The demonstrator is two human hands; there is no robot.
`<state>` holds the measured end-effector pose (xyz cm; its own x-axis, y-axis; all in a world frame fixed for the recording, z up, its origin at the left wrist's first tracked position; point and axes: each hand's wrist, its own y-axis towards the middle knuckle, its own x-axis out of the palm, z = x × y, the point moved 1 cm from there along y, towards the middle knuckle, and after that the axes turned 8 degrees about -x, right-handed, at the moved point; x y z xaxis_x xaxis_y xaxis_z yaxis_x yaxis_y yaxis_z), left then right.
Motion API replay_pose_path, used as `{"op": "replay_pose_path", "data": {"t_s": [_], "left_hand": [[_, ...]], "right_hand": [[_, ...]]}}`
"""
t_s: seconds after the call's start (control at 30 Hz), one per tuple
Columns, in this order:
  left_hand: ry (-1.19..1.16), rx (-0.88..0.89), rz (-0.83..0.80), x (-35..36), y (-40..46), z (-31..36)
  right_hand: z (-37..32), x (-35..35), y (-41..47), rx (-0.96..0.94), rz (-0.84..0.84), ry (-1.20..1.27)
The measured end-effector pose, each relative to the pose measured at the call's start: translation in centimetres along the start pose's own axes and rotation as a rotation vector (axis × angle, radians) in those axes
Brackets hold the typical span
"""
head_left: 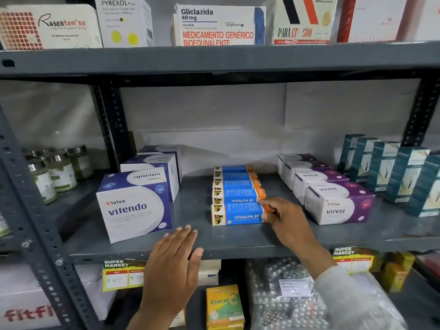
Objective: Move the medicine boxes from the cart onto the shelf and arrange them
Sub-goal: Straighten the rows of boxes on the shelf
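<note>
Grey steel shelving fills the view, middle shelf (238, 241) at hand height. Nearest, left hand (175, 263) lies flat on the shelf's front lip, fingers straight and together, thumb out to the side, holding nothing. Below it, yellow price tags (122, 276) hang from the lip, and an orange Raservit box (225, 306) stands on the lower shelf. Right hand (285, 216), pale sleeve (357, 298) behind it, reaches in over the lip; fingers and thumb are pinched on the orange right end of the front Vivalyn box (238, 214), which lies flat on the shelf. Just behind that box, four more Vivalyn boxes (235, 184) run back in a row, touching or nearly so. Left of the right hand and just beyond the left hand, Vitendo box (134, 207) stands at the front, with more Vitendo boxes (152, 170) behind. Just right of the right hand, Virest boxes (333, 198) line up front to back. Further right stand teal boxes (390, 170). Far left, jars (56, 172) sit in the neighbouring bay. Above, top shelf (214, 59) carries a Gliclazida box (217, 26) among others.
</note>
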<state>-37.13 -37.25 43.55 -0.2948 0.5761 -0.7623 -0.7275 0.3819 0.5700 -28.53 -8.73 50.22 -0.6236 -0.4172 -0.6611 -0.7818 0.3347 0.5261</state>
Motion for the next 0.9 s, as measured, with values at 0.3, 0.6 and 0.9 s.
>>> {"op": "replay_pose_path", "data": {"t_s": [0.3,0.6,0.9], "left_hand": [[0.029,-0.005,0.006,0.0,0.1,0.0],[-0.011,0.016,0.03,-1.3,0.0,0.3],[-0.318,-0.452,0.345,-10.6,-1.7,-7.3]], "right_hand": [[0.1,0.0,-0.1,0.016,0.015,0.028],[-1.3,-0.6,-1.0,0.0,-0.007,0.004],[-12.6,4.9,-1.0,-0.266,0.177,0.273]]}}
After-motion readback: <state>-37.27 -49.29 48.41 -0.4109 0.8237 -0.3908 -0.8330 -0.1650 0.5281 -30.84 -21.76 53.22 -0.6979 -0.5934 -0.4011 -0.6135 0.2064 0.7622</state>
